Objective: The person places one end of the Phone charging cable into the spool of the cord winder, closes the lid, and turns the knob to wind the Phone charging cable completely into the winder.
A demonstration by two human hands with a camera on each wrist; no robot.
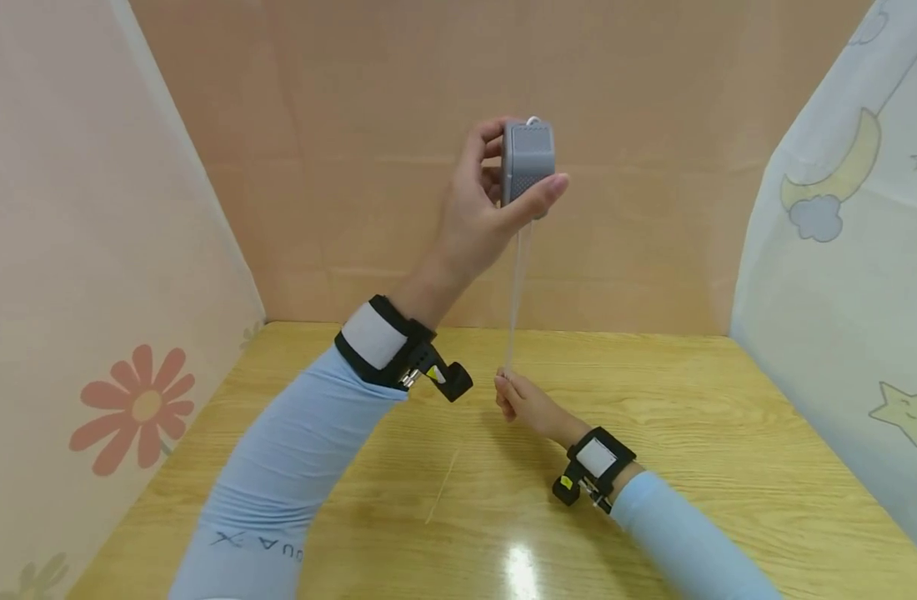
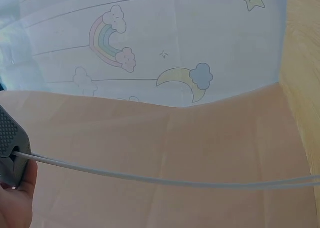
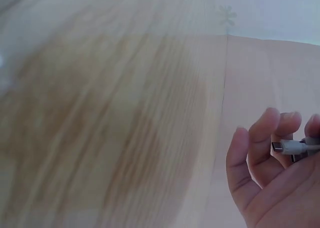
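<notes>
Right hand (image 3: 272, 173) pinches thin white cable (image 2: 165, 180) from ribbed grey box (image 1: 528, 162).

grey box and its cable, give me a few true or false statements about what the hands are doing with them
1. The left hand holds the grey box raised above the table. True.
2. The grey box lies flat on the table. False: it is held in the air, clear of the wood.
3. The right hand pinches the cable end low near the table. True.
4. The cable hangs slack in a coil. False: it runs nearly straight from the box down to the right hand.
5. The cable end is plugged into a socket. False: the right wrist view shows its connector bare between the fingers.
</notes>
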